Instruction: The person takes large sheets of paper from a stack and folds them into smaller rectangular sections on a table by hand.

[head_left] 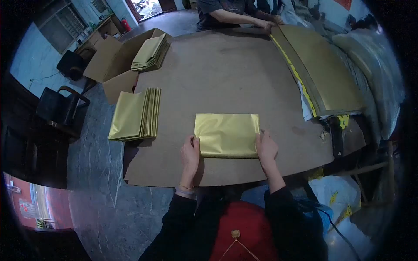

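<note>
A flat gold folded sheet [227, 135] lies near the table's front edge, between my two hands. My left hand [190, 151] grips its left edge, thumb on top. At the right edge my right hand [266, 148] holds the same sheet, fingers along its side. To the left, a stack of folded gold sheets [136, 114] rests at the table's edge. Another gold stack [151, 52] sits farther back, beside an open cardboard box.
The brown table [226, 82] carries a large pile of flat gold sheets [322, 65] at right, with a dark-handled tool [336, 138] by its near end. The open cardboard box [115, 58] stands back left. Across the table, a co-worker's hands [271, 24] touch the large pile.
</note>
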Demonstrator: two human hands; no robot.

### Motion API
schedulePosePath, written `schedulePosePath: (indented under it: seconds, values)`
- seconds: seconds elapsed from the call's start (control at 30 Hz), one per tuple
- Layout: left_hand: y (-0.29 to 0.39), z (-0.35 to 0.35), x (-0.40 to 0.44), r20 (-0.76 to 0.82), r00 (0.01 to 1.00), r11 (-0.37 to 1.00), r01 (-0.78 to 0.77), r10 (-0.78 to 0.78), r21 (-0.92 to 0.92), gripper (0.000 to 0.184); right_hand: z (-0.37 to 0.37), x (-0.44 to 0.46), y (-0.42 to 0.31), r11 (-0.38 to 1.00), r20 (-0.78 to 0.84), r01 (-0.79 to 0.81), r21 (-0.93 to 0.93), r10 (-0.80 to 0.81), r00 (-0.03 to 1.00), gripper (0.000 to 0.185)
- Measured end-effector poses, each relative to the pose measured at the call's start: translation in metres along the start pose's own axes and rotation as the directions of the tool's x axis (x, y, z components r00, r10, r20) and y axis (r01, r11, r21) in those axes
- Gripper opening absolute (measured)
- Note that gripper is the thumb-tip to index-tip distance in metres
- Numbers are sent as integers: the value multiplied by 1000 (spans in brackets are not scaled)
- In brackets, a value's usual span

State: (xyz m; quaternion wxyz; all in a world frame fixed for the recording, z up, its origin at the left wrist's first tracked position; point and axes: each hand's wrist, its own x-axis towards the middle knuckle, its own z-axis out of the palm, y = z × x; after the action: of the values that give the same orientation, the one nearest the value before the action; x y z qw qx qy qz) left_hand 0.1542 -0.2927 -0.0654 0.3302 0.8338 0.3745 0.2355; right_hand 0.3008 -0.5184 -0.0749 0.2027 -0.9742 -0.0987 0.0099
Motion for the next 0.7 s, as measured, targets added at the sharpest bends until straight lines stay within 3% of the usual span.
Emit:
schedulePosePath:
  seconds: [0.13,0.23,0.4,0.53,0.63,0.7]
  values:
    - [15,-8,-3,28,999,1000,18,-18,11,28,-5,-1,-3,997,0,62,-44,-62,998,45]
    - [23,-10,-6,41,997,996,63,-65,56,29,-2,0,1,990,-37,137,-25,-138,990,44]
    - [11,-7,-1,67,997,999,39,-41,35,29,0,0,1,995,23,101,-21,-101,995,40]
    - [11,-6,-3,26,1000,999,11,-12,36,29,3,1,2,991,-72,131,24,-129,989,28]
    - [17,-7,-2,59,997,999,40,-40,6,30,-1,2,0,987,6,151,-53,-151,989,38]
    - [38,-15,-6,83,996,945,-2,-26,326,31,3,3,3,983,-25,177,-55,-179,984,38]
